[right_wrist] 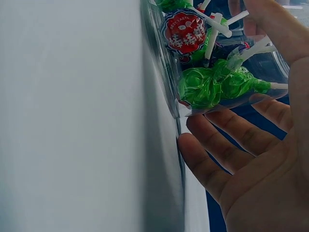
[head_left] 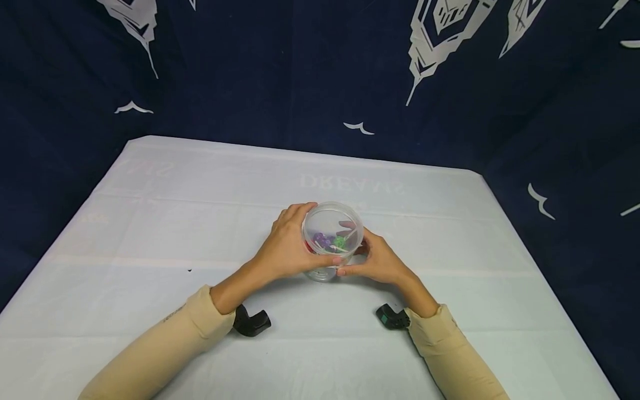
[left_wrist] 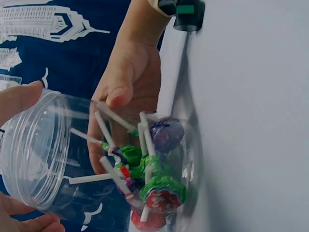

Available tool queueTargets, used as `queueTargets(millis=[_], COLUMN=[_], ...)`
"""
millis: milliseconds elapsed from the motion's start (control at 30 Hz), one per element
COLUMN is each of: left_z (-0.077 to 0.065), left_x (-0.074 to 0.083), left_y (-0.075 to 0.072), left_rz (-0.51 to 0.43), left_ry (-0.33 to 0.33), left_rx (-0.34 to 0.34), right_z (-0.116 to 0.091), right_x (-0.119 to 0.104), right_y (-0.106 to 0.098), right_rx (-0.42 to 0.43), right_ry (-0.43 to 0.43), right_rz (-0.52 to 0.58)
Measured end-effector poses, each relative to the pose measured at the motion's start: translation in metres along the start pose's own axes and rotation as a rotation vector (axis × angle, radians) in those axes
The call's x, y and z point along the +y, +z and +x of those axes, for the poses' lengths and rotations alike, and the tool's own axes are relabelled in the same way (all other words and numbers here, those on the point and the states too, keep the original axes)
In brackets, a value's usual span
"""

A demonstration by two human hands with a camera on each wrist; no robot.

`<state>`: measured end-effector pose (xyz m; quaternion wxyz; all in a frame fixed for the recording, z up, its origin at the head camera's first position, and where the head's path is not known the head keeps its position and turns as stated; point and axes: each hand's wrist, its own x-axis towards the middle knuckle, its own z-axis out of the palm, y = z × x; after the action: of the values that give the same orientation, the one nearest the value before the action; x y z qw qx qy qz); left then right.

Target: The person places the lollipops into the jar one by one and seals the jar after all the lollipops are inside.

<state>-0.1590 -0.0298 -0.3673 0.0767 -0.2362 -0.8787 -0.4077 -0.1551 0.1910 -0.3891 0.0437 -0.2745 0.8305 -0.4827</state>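
A clear plastic jar (head_left: 324, 274) with a clear screw lid (head_left: 332, 214) stands near the middle of the white table. Inside lie several wrapped lollipops (left_wrist: 164, 195), in green, purple and red, with white sticks. My left hand (head_left: 290, 244) grips the jar around its lid, thumb in front and fingers at the far left side. Lower on the right side, my right hand (head_left: 382, 261) holds the jar's body, its thumb at the front and fingers curving behind. In the right wrist view, green-wrapped lollipops (right_wrist: 203, 89) show through the wall above my fingers.
The white tablecloth (head_left: 175, 322) spreads around the jar, with a tiny dark speck (head_left: 189, 270) to the left. Black wrist devices (head_left: 252, 323) sit by both beige sleeves (head_left: 165, 344). A dark blue curtain (head_left: 260, 72) with white prints hangs behind the table.
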Motion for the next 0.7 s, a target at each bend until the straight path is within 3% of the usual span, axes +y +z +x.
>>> queueTargets(millis=[200, 433, 533, 700], left_z=[-0.004, -0.006, -0.004, 0.003], left_x=[0.001, 0.002, 0.001, -0.008], left_y=[0.005, 0.008, 0.005, -0.004], left_rz=[-0.042, -0.031, -0.024, -0.072], left_ry=[-0.025, -0.055, -0.039, 0.021], left_rx=[0.049, 0.057, 0.031, -0.071], right_z=[0.0, -0.001, -0.001, 0.0], right_x=[0.012, 0.001, 0.006, 0.028], right_y=[0.001, 0.0, 0.0, 0.001], right_rx=[0.011, 0.004, 0.001, 0.003], right_ry=[0.004, 0.023, 0.004, -0.005], right_rz=[-0.005, -0.019, -0.015, -0.006])
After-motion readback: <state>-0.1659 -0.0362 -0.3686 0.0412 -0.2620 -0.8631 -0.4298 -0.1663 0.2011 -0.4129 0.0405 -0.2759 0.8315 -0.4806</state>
